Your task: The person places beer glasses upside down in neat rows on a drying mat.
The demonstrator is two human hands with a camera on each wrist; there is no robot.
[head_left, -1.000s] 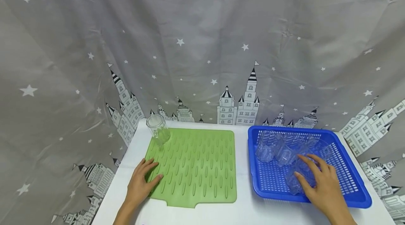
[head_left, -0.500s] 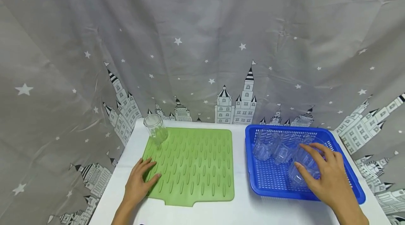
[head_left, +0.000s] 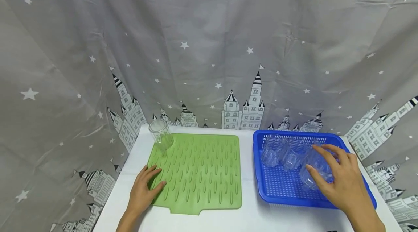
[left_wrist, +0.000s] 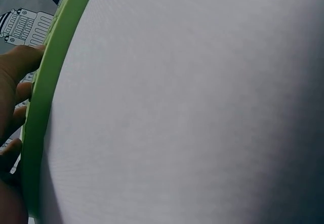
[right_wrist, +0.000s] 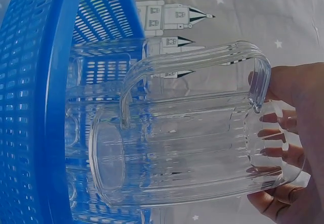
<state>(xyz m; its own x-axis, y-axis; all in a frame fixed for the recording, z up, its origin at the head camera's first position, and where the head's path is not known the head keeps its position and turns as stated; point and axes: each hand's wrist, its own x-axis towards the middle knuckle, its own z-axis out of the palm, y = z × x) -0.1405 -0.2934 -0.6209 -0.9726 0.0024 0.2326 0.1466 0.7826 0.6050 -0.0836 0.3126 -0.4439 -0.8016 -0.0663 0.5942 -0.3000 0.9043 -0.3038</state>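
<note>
My right hand point(head_left: 330, 174) grips a clear ribbed mug point(head_left: 312, 171) inside the blue basket point(head_left: 261, 185) at the right. In the right wrist view the mug point(right_wrist: 187, 148) lies on its side, handle up, with my fingers point(right_wrist: 283, 148) curled round its base end. Two more clear mugs point(head_left: 273, 153) lie at the basket's back. My left hand point(head_left: 148, 185) rests flat on the front left corner of the green ribbed mat point(head_left: 199, 174). A clear cup point(head_left: 160, 136) stands on the mat's back left corner.
The white table point(head_left: 251, 217) is backed by a grey curtain with stars and castles point(head_left: 209, 50). The left wrist view shows only the mat's edge point(left_wrist: 45, 107), the white tabletop point(left_wrist: 192, 107) and my fingers point(left_wrist: 15, 67).
My right hand has shifted slightly up and toward the basket's back with the mug in its grip. The left hand stays on the mat.
</note>
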